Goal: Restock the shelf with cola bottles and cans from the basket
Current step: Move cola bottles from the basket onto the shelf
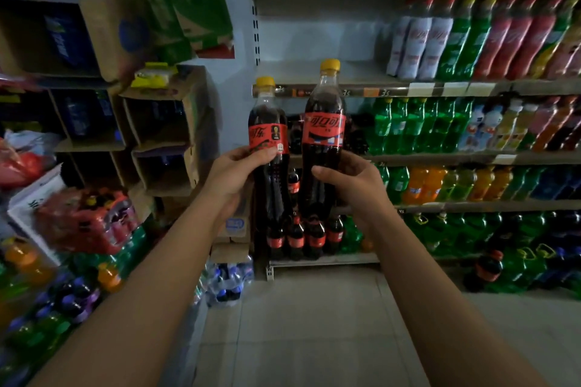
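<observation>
The person stands facing the drinks shelf [471,88] with both arms extended forward. The left hand [239,173] grips the left cola bottle [268,135] at mid-body, the thumb laid across the lower edge of the red label and the fingers curled round the back. The right hand [352,185] grips the right cola bottle [323,132] just below its red label, thumb on the near face, fingers wrapped behind. Both bottles stand upright, carry yellow caps and hold dark liquid. They sit just beside one another, held in the air in front of the left end of the shelf unit; whether they touch cannot be told. The right bottle is held higher: its cap rises above the shelf's front edge with the price labels, while the left bottle's cap lies level with that edge. Behind the bottles, small cola bottles [301,236] stand in a row on the bottom board. To the right, green soda bottles [408,126] fill the tier below the price labels, and orange soda bottles [424,185] stand one tier lower. At left, open cardboard boxes [163,122] are stacked against the wall. A shrink-wrapped pack of water bottles [229,280] rests on the tiled floor [314,324].
</observation>
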